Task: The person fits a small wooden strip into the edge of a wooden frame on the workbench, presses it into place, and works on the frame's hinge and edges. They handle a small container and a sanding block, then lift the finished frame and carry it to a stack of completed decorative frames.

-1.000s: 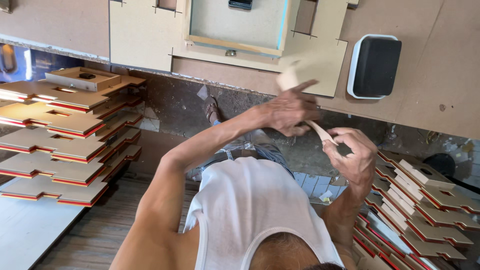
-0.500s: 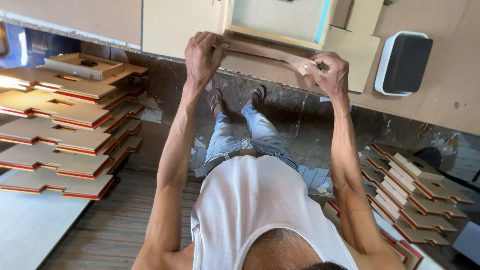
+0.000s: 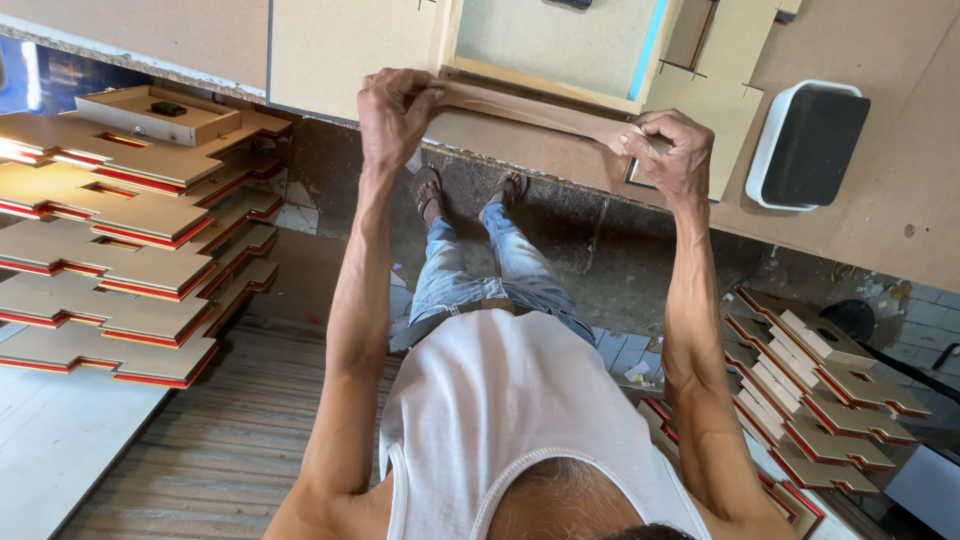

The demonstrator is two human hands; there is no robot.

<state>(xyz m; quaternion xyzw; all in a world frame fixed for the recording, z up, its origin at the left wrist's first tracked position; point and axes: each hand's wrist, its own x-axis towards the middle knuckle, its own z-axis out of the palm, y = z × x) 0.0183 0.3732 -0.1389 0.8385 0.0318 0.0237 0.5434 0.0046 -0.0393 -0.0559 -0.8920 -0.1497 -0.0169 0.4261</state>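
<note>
The person wore a white sleeveless vest (image 3: 520,420), faded blue jeans (image 3: 490,270), a belt (image 3: 450,318) and brown sandals (image 3: 428,190).

No packages, labels, signs or screens are showing in the head view. Nothing printed, boxed for sale or displaying a picture is appearing on the workbench, the stacked boards or the floor.

Item: my left hand (image 3: 392,118) and right hand (image 3: 668,155), each grip closed on one thin brown strip (image 3: 530,108) at the desk (image 3: 860,235) edge; stacked red-edged cutouts (image 3: 120,270) left.
</note>
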